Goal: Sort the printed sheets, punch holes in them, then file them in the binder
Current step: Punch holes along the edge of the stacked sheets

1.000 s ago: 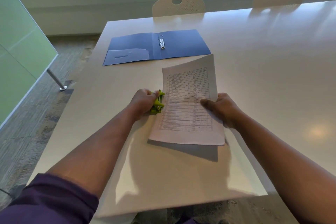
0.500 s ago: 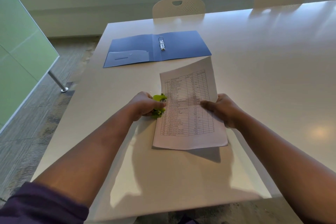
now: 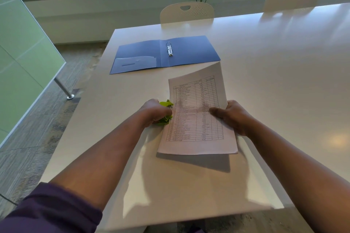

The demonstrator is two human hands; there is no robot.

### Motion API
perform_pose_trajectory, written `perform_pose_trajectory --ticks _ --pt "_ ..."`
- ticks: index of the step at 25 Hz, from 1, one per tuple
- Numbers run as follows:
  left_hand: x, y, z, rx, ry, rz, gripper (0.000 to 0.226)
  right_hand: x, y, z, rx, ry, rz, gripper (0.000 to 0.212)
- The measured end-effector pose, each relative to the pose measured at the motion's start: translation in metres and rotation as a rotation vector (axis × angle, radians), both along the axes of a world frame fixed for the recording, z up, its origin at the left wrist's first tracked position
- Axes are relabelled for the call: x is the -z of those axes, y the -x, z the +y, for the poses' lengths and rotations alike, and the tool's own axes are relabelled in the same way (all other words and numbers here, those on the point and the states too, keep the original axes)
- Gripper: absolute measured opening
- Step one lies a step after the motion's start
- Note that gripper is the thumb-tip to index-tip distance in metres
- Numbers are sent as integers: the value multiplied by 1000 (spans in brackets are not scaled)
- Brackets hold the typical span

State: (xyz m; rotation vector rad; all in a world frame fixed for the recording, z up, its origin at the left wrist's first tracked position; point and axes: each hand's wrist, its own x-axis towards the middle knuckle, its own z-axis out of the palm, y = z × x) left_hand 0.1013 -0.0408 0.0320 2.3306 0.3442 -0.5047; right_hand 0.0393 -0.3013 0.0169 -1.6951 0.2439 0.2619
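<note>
Printed sheets (image 3: 197, 117) held low over the bench (image 3: 265, 73), left edge in the green hole punch (image 3: 165, 112) — since a second ago the stack has swung squarer and slid further in. Left hand (image 3: 154, 112) clenched on the punch, right hand (image 3: 232, 117) pinching the sheets' right edge. Likely punching now; blue binder (image 3: 164, 54) lies open beyond, unfilled.

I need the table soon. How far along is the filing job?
Mid-job. The printed sheets are gathered into one stack, held by the right hand. The left hand grips the green hole punch on their left edge. The blue binder lies open, rings bare: filing remains.
</note>
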Motion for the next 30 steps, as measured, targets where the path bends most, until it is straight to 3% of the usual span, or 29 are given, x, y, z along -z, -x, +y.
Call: perform_pose_trajectory --ticks 7,13,17,22,25,30 --pt "3 2 2 -95 109 19 41 -2 3 5 42 11 -43 8" --pt "3 3 2 -73 84 19 41 -3 4 7 27 35 -37 17" --pt "10 2 3 -88 42 -62 42 -3 6 10 55 21 -39 6" --pt "17 -1 8 -152 56 -123 39 -7 9 6 33 130 -19 12" --pt "19 -1 10 -206 62 -155 35 -7 12 8 40 138 -36 5" --pt "25 -3 9 -257 -8 -225 38 -5 15 12 69 148 -80 15"
